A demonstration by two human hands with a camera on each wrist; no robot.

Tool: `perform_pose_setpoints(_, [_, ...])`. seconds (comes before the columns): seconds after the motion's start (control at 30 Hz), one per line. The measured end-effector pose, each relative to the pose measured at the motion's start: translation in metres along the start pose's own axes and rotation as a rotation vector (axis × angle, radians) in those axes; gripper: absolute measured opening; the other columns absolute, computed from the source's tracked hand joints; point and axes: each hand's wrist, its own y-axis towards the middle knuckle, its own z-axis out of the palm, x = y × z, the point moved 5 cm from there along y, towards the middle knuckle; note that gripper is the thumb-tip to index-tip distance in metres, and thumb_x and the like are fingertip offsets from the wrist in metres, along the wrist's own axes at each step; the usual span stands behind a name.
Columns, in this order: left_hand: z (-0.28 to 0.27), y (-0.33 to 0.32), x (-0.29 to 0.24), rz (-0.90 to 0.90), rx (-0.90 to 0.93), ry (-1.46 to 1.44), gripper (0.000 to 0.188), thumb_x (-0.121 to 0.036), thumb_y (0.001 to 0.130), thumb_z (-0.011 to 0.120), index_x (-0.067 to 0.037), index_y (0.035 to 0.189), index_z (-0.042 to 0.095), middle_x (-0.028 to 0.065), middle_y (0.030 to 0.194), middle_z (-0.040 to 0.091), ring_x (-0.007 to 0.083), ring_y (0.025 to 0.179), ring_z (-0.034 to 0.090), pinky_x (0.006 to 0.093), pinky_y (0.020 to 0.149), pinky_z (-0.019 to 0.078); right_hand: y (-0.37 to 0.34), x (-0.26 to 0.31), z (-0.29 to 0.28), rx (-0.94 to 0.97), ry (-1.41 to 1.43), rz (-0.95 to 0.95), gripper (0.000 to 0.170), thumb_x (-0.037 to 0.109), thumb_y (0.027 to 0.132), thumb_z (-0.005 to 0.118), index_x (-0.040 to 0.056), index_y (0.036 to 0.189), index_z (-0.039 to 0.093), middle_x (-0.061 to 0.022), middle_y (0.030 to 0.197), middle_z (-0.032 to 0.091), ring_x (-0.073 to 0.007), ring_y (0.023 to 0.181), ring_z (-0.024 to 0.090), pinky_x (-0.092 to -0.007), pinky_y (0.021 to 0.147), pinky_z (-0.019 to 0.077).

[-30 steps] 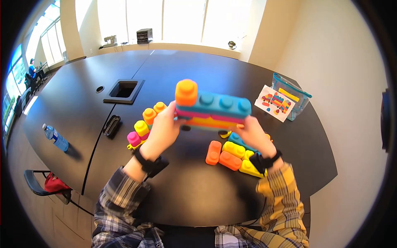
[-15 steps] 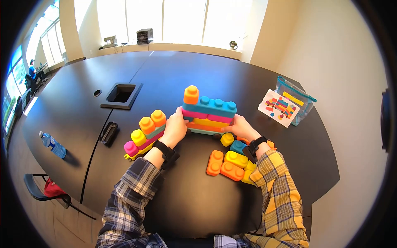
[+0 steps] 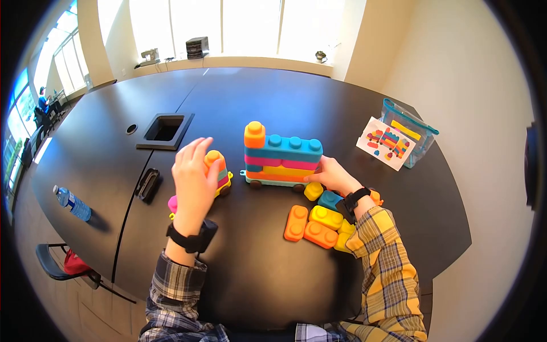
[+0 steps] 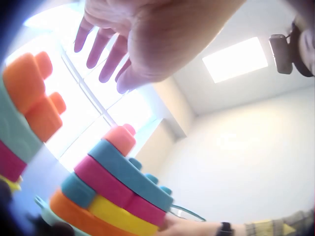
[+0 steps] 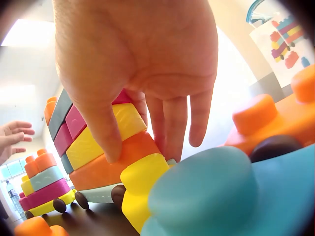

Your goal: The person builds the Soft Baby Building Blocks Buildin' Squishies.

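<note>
A toy block wagon [image 3: 282, 165] on wheels stands upright on the dark table, stacked in orange, yellow, magenta and blue with one orange block on top at its left end. My right hand [image 3: 337, 176] holds its right end, thumb on the near side and fingers behind, as the right wrist view shows. My left hand [image 3: 192, 176] is raised with spread fingers and holds nothing; its palm [image 4: 162, 44] shows in the left wrist view. Behind it in the head view, partly hidden, stands a smaller block car [image 3: 221, 175] with a yellow wheeled base.
Loose blocks lie near my right wrist, among them an orange one [image 3: 296, 223], a yellow one [image 3: 326, 217] and a blue one [image 3: 329, 200]. A picture card [image 3: 386, 143] leans on a clear pouch [image 3: 421, 149]. At left are a water bottle [image 3: 73, 203] and a table socket [image 3: 165, 131].
The block wagon has come down from the air onto the table. My left hand has let go of it and moved left to the smaller car; the right hand has stayed on it.
</note>
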Motion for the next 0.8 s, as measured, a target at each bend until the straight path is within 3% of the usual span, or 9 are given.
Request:
perform_pose_setpoints(0.13, [0.023,-0.023,0.040,-0.161,0.201,-0.126,0.043,-0.003,0.092,0.070,-0.003,0.134,0.062,0.0175,0.126,0.066,0.0390,0.115,0.063,0.0445,0.100,0.0509,0.011,-0.014,0.005,-0.008,0.033,-0.111,0.060,0.016,0.084,0.085,0.0005,0.136,0.059,-0.0179,0.114,0.076,-0.0301,0.107,0.072,-0.0415,0.099,0.0551])
perform_pose_setpoints(0.5, [0.031,-0.025,0.026,-0.106,0.183,-0.062,0.039,-0.001,0.090,0.071,-0.006,0.129,0.065,0.0115,0.121,0.069,0.0369,0.110,0.065,0.0456,0.096,0.0540,0.006,-0.004,0.003,-0.005,-0.038,-0.048,0.062,0.017,0.084,0.085,0.0003,0.137,0.057,-0.0189,0.113,0.077,-0.0321,0.107,0.073,-0.0416,0.099,0.0555])
perform_pose_setpoints(0.6, [0.033,-0.026,0.028,-0.158,0.243,-0.080,0.042,-0.003,0.090,0.072,-0.007,0.132,0.065,0.0125,0.126,0.068,0.0393,0.116,0.063,0.0464,0.100,0.0530,0.016,-0.021,0.007,-0.009,-0.077,-0.100,0.064,0.017,0.084,0.086,0.0014,0.138,0.056,-0.0187,0.120,0.074,-0.0313,0.113,0.072,-0.0428,0.100,0.0558])
perform_pose_setpoints(0.67, [0.021,-0.022,0.015,0.025,0.054,0.112,0.045,-0.005,0.090,0.074,-0.007,0.133,0.064,0.0147,0.132,0.067,0.0428,0.124,0.060,0.0482,0.104,0.0508,0.011,-0.027,-0.002,-0.036,-0.002,-0.128,0.065,0.017,0.084,0.086,0.0021,0.139,0.055,-0.0184,0.125,0.072,-0.0311,0.116,0.070,-0.0438,0.100,0.0559])
perform_pose_setpoints(0.7, [0.016,-0.023,0.011,0.027,0.051,0.109,0.045,-0.005,0.090,0.074,-0.007,0.133,0.064,0.0147,0.132,0.067,0.0428,0.124,0.060,0.0482,0.104,0.0508,0.008,-0.030,-0.010,-0.058,0.076,-0.155,0.066,0.017,0.083,0.087,0.0027,0.140,0.055,-0.0182,0.130,0.070,-0.0308,0.120,0.069,-0.0448,0.101,0.0561])
perform_pose_setpoints(0.73, [0.002,-0.020,-0.002,0.053,0.072,0.002,0.047,-0.005,0.090,0.075,-0.006,0.135,0.063,0.0160,0.135,0.065,0.0425,0.128,0.058,0.0477,0.108,0.0486,0.004,-0.033,-0.026,-0.072,0.058,-0.156,0.069,0.017,0.083,0.088,0.0035,0.141,0.054,-0.0177,0.137,0.066,-0.0311,0.124,0.066,-0.0467,0.101,0.0564])
perform_pose_setpoints(0.77, [-0.010,-0.019,-0.013,0.076,0.096,-0.107,0.048,-0.005,0.090,0.076,-0.005,0.136,0.063,0.0173,0.139,0.064,0.0423,0.133,0.056,0.0472,0.111,0.0465,-0.002,-0.037,-0.041,-0.140,0.001,-0.149,0.062,0.017,0.083,0.088,0.0028,0.136,0.059,-0.0174,0.130,0.070,-0.0301,0.121,0.068,-0.0442,0.100,0.0568])
perform_pose_setpoints(0.8, [-0.017,-0.022,-0.019,0.102,0.128,-0.195,0.044,-0.005,0.089,0.077,-0.003,0.131,0.065,0.0164,0.132,0.067,0.0402,0.128,0.059,0.0458,0.108,0.0486,-0.009,-0.042,-0.056,-0.146,-0.103,-0.121,0.057,0.018,0.082,0.088,0.0024,0.131,0.063,-0.0170,0.125,0.072,-0.0301,0.118,0.069,-0.0429,0.099,0.0571])
